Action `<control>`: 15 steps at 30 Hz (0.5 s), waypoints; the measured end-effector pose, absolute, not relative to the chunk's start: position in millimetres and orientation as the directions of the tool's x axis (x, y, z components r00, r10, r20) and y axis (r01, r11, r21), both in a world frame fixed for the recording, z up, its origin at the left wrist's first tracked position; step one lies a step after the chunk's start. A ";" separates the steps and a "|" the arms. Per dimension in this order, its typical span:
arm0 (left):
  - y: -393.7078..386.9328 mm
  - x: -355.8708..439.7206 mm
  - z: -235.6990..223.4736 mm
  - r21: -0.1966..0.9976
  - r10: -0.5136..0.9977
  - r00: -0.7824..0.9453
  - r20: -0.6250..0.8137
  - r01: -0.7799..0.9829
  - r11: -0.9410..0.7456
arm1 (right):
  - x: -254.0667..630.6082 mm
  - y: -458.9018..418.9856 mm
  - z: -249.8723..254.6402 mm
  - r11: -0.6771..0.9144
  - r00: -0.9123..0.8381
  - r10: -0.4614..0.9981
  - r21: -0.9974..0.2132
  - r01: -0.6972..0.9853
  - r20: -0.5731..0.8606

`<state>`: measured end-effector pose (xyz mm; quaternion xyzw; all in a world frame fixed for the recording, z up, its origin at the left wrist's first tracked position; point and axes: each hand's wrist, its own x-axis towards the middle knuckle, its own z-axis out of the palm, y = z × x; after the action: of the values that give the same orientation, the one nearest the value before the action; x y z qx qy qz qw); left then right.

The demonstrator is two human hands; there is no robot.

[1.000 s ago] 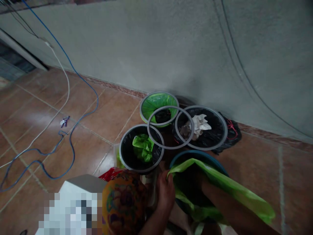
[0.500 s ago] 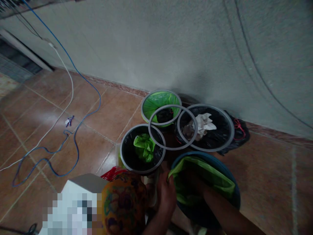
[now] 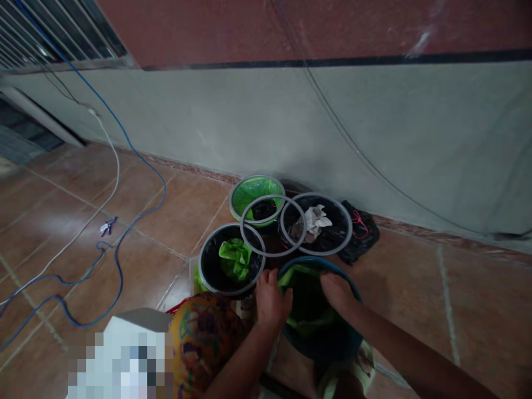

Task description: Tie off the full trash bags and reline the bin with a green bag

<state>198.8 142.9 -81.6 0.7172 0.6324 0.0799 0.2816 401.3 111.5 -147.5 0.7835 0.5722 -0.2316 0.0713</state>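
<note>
A blue bin [image 3: 356, 327] stands in front of me with a green bin liner [image 3: 305, 320] inside it. At the bin's left rim, my left hand [image 3: 272, 302] holds the liner's edge, with the thumb toward the inside. My right hand [image 3: 337, 291] is at the opposite side of the opening, its fingers curled on the liner and partly hidden inside. Just beyond is a black-lined bin [image 3: 208, 271] holding a crumpled green bag [image 3: 236, 257]. A loose grey ring [image 3: 305, 228] lies across the tops of the bins.
A green-lined bin [image 3: 245, 194] and a black-lined bin with crumpled paper [image 3: 316, 221] stand by the wall. Beside them lies a black bag with a red tie [image 3: 361, 235]. Blue cable [image 3: 120, 271] and keys [image 3: 108, 226] lie on the tiles at left. Patterned orange cloth [image 3: 203, 338] is near my left arm.
My right hand has come up from deep inside the liner to the right side of its opening. The liner sits wider in the bin. The view has tilted up, showing more wall.
</note>
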 end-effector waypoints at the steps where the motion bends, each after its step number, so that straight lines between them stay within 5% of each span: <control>1: 148.2 206.1 -79.9 0.459 0.943 0.235 -0.235 0.882 -0.105 | 401.9 108.9 -149.4 -0.344 0.246 0.860 -0.151 0.927 -0.448; 9: 178.7 227.8 -96.4 0.179 0.813 0.459 -0.359 0.888 -0.423 | 435.5 87.8 -139.1 -0.401 0.252 0.889 -0.385 0.831 -0.383; 15: 174.2 215.4 -99.6 0.165 0.796 0.488 -0.358 0.872 -0.461 | 479.8 77.8 -128.2 -0.589 0.437 0.801 -0.672 0.449 -0.410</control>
<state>215.4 174.2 -99.6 0.8468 0.4924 -0.1156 0.1648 479.8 77.8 -128.2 0.8128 0.3842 -0.3661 -0.2403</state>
